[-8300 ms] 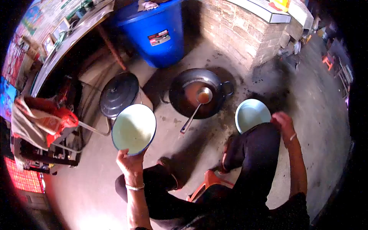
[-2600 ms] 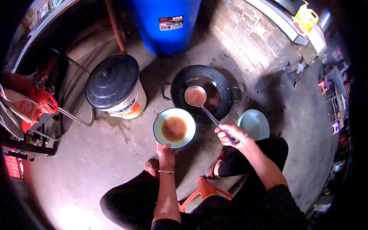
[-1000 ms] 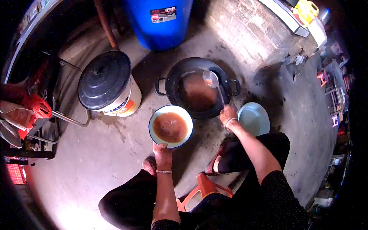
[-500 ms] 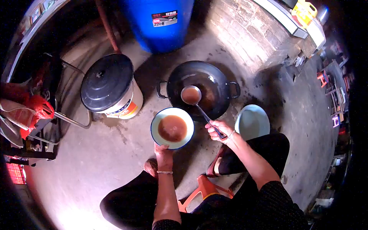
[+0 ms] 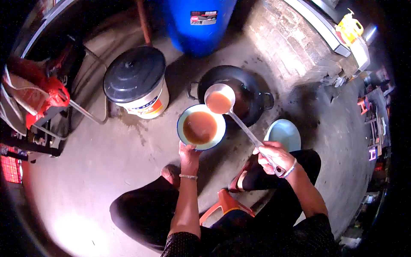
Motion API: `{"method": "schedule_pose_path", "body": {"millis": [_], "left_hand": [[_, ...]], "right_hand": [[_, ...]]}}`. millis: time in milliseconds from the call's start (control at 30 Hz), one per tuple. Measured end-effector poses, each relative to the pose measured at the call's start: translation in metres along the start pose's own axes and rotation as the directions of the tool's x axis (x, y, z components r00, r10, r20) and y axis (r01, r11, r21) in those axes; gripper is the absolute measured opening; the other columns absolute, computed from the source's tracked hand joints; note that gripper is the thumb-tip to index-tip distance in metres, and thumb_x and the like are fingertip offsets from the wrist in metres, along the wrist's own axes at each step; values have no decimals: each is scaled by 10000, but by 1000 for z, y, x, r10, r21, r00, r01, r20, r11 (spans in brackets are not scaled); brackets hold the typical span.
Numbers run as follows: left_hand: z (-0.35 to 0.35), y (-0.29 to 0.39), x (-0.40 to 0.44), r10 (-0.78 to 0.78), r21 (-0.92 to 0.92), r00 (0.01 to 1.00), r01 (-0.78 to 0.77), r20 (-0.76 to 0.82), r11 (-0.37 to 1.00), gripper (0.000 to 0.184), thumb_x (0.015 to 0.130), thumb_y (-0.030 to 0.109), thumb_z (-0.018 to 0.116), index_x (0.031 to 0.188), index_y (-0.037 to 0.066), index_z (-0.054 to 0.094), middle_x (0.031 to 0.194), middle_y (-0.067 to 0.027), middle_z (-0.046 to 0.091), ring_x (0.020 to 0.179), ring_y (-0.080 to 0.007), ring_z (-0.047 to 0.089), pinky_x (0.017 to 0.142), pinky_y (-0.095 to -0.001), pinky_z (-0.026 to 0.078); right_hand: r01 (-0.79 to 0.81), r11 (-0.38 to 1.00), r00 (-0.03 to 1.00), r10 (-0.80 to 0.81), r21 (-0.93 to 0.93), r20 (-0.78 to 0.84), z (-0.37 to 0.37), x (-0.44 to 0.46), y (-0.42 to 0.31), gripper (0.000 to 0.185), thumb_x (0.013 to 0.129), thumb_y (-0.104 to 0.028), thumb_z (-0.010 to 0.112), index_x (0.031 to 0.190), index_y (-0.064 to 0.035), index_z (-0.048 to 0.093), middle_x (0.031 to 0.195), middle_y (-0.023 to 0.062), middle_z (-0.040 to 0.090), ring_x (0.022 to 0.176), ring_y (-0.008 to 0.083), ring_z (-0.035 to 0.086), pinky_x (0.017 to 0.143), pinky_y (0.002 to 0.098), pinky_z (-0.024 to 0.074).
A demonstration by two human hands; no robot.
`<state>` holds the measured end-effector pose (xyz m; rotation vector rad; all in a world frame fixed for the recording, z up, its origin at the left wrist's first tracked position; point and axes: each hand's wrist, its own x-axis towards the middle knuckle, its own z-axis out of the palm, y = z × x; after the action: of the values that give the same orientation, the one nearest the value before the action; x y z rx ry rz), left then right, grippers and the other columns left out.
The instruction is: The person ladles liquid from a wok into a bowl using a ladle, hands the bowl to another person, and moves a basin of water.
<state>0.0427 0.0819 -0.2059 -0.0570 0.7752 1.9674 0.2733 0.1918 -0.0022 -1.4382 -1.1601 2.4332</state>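
My left hand (image 5: 189, 153) grips the near rim of a white bowl (image 5: 222, 129) with a blue edge, which holds reddish-brown liquid (image 5: 200, 127). In my right hand (image 5: 275, 157) is the handle of a metal ladle (image 5: 244, 127). The ladle's round cup carries the same coloured liquid and sits at the bowl's upper right rim; whether they touch I cannot tell. Behind both, a black two-handled wok (image 5: 255, 105) rests on the floor, partly covered by the ladle and bowl, with some dark liquid at its bottom.
A pale basin (image 5: 284, 133) stands by my right knee. To the left is a white bucket (image 5: 155, 103) with a black lid (image 5: 135, 70). Farther back are a blue barrel (image 5: 199, 32) and a brick wall (image 5: 287, 38). An orange stool (image 5: 224, 201) is beneath me.
The ladle has risen from over the wok and come nearer, to the bowl's rim, with liquid in it. My right hand has moved right and down. The camera view has shifted slightly.
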Motion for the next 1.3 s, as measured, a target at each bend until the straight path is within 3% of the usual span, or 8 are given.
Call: {"method": "schedule_pose_path", "body": {"millis": [267,400,500,667,767,933,1167,1300], "left_hand": [[3,3,-2,-11,11,999,11,-35,1000,498,651,11,549,1125,119,441,1091,-50,541,944,-227,565,726,-403,519],[4,5,-4,-22,-2,998,22,-62,1000,523,644,1,545,1142,118,439,1110,-51,536,963,-227,563,735,-393,518],[9,8,-6,-12,-12,999,11,-52,1000,572,642,12,562,1189,116,428,1139,-57,528,993,-234,555,754,-392,514],[3,9,-3,-9,-32,1000,10,5,999,629,639,33,587,1237,111,410,1188,-68,506,1034,-251,542,793,-420,506],[0,6,-3,5,-32,1000,-4,16,999,664,636,59,584,1267,120,390,1231,-82,475,1069,-278,518,841,-460,486],[-11,5,-3,-11,43,1000,11,12,999,690,633,96,564,1294,129,367,1268,-105,441,1114,-311,480,890,-486,459],[-17,6,-6,-52,47,994,57,-99,997,713,588,73,585,1272,109,387,1224,-83,477,1103,-271,497,841,-435,492],[-20,6,-5,-70,59,992,76,-105,995,709,583,94,595,1264,115,398,1214,-77,488,1093,-272,503,859,-433,476]], "right_hand": [[130,867,979,-190,-482,-78,13,-19,16,158,884,-152,509,790,-33,462,568,71,515,380,171,481,373,290,400],[302,105,785,-591,-948,185,8,-20,32,129,862,-119,517,826,-33,428,657,179,565,571,362,575,529,446,451],[106,-124,806,-570,-987,158,13,-27,31,136,854,-119,541,889,-31,444,595,172,511,593,401,542,560,435,428],[271,103,696,-707,-957,121,-16,3,31,158,857,-130,529,862,-23,413,626,196,550,617,410,568,534,487,424],[163,329,705,-699,-930,-124,-55,52,33,166,846,-139,536,815,10,470,650,222,560,631,430,571,548,485,432],[-260,298,621,-677,-919,-395,-96,135,18,191,808,-157,538,852,23,582,808,221,627,773,422,605,643,471,494],[-302,327,600,-664,-895,-445,-78,171,28,169,746,-120,544,812,5,636,848,213,639,803,380,624,709,438,512],[-202,843,682,-244,-498,-689,-43,178,40,165,811,-171,552,810,-8,571,670,165,600,645,280,630,493,420,491]]}}
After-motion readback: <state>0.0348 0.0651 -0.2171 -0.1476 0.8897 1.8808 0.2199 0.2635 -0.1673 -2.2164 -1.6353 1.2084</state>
